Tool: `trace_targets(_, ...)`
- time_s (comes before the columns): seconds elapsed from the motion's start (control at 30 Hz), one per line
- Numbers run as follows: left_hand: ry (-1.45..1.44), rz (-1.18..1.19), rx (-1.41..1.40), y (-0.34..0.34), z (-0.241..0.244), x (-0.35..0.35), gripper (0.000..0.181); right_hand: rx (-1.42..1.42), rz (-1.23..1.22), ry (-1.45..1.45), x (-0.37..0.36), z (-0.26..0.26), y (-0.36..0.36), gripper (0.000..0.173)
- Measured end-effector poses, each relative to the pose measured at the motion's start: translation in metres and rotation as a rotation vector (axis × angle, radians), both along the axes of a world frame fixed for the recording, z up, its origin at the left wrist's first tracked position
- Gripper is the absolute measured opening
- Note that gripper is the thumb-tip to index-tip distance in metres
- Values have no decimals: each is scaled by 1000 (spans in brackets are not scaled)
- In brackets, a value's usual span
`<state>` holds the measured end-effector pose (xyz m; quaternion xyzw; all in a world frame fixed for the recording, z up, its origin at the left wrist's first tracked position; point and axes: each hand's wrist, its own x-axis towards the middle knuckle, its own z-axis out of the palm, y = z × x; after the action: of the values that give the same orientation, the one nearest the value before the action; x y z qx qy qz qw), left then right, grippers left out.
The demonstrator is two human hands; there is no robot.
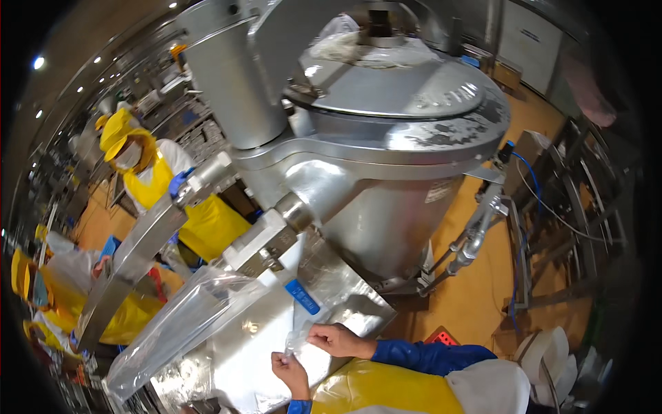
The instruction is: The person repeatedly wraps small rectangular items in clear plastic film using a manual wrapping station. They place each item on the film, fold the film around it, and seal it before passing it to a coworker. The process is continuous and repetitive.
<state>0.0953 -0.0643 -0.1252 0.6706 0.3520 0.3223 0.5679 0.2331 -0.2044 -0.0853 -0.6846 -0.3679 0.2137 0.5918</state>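
My left hand [290,373] is low in the view, its fingers pinched on a small piece of clear plastic film [297,339]. Just above it and to the right, my right hand [339,340] grips the same film, its blue sleeve coming in from the right. Both hands are over a shiny stainless steel table [243,357]. Close beyond them is a blue valve handle [302,297] bearing writing, beside a steel pipe valve [264,246]. A long clear plastic bag [181,315] hangs from near the valve across the table's left side.
A large lidded steel vessel [393,207] stands ahead, joined to the valve pipe. A curved steel pipe [129,264] runs at left, where a co-worker [170,181] in yellow rests a gloved hand. Other workers stand lower left. Jointed steel piping [468,243] and metal racks [569,207] are at right.
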Motion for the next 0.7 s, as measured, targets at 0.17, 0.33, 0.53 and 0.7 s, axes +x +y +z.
trace_targets(0.17, -8, 103, -153, -2, 18, -9, 35, 83, 183, 51, 47, -19, -22, 52)
trace_targets(0.33, -210, 6, -272, 7, -5, -11, 28, 240, -14, 97, 107, 44, -24, 50)
trace_targets(0.53, -14, -203, -95, -18, 23, 6, 21, 270, 119, 89, 86, 122, 22, 30)
trace_targets(0.7, 257, -257, -113, -18, 33, 3, 20, 442, -61, -12, 75, 108, 52, 28)
